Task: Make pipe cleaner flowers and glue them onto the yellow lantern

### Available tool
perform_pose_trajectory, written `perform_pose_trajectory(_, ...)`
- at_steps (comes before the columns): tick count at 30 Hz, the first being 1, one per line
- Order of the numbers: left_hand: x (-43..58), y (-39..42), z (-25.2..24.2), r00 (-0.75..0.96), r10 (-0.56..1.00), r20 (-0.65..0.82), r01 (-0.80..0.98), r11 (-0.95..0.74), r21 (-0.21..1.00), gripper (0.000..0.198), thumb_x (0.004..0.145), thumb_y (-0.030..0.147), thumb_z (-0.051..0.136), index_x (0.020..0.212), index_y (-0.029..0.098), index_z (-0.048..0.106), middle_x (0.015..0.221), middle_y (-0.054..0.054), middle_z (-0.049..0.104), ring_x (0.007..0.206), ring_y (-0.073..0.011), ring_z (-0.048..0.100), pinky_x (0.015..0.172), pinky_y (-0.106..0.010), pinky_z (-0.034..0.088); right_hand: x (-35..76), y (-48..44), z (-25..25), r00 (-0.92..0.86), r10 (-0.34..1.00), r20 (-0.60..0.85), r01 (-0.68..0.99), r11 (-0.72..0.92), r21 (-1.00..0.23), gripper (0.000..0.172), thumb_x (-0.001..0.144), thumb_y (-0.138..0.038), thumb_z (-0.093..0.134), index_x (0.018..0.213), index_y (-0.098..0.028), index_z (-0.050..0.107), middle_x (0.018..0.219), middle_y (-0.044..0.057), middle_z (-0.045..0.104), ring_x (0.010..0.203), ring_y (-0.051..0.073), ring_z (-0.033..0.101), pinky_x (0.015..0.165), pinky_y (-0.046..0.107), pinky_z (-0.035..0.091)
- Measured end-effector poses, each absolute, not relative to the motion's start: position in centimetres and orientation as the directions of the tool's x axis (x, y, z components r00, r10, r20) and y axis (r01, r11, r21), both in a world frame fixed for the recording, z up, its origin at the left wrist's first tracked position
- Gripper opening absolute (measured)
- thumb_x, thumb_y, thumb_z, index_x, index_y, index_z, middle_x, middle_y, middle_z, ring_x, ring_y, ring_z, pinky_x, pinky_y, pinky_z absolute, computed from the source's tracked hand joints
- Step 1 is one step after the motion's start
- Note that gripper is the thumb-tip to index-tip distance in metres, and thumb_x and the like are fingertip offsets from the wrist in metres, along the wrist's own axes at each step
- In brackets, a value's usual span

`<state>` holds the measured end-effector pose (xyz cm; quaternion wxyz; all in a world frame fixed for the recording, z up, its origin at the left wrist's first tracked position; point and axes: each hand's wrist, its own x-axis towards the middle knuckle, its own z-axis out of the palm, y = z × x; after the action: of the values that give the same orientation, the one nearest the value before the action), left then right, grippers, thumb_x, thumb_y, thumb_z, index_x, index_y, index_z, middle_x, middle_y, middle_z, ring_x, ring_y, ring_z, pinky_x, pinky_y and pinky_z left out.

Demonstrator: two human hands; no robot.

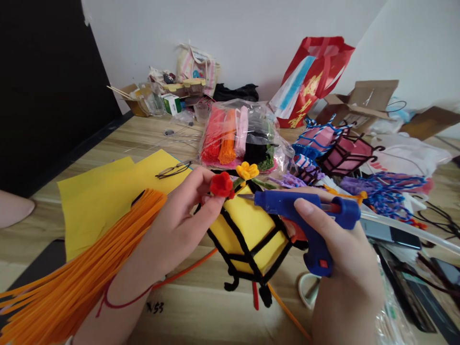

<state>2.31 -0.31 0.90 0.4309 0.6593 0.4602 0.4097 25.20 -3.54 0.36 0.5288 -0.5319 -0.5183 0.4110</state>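
Between the thumb and fingers of my left hand (187, 215) is a red pipe-cleaner flower (222, 185). My right hand (345, 254) is wrapped round a blue hot glue gun (291, 203), whose metal nozzle points left, close to the flower's lower right side. Whether the tip touches it I cannot tell. Behind and below both hands sits a yellow lantern (247, 230) with a black fuzzy frame and curled feet. A yellow-orange flower (247, 170) with green leaves is at its top. A clear glue stick (406, 227) juts from the gun's back.
Orange pipe cleaners (108, 258) lie in a bundle at left, near yellow sheets (100, 196) and eyeglasses (175, 169). A plastic bag of coloured pipe cleaners (240, 134) lies behind. Pink lanterns (345, 153), a phone (391, 233) and a roll of tape (305, 290) are at right.
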Motion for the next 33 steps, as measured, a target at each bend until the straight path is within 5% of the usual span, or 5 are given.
perform_pose_trajectory(33,2.0,-0.5,0.6,0.280,0.942,0.182,0.189,-0.240,0.952,0.005,0.096,0.029,0.053,0.093,0.026,0.055,0.082,0.004,0.052,0.074,-0.0108,0.050,0.062,-0.021,0.040,25.4,-3.7,-0.4,0.156,0.973,0.173,0.172,0.145,-0.974,0.015,0.082,-0.046,0.077,0.090,-0.033,0.079,0.063,-0.002,0.075,0.046,0.017,0.068,0.037,0.024,0.053)
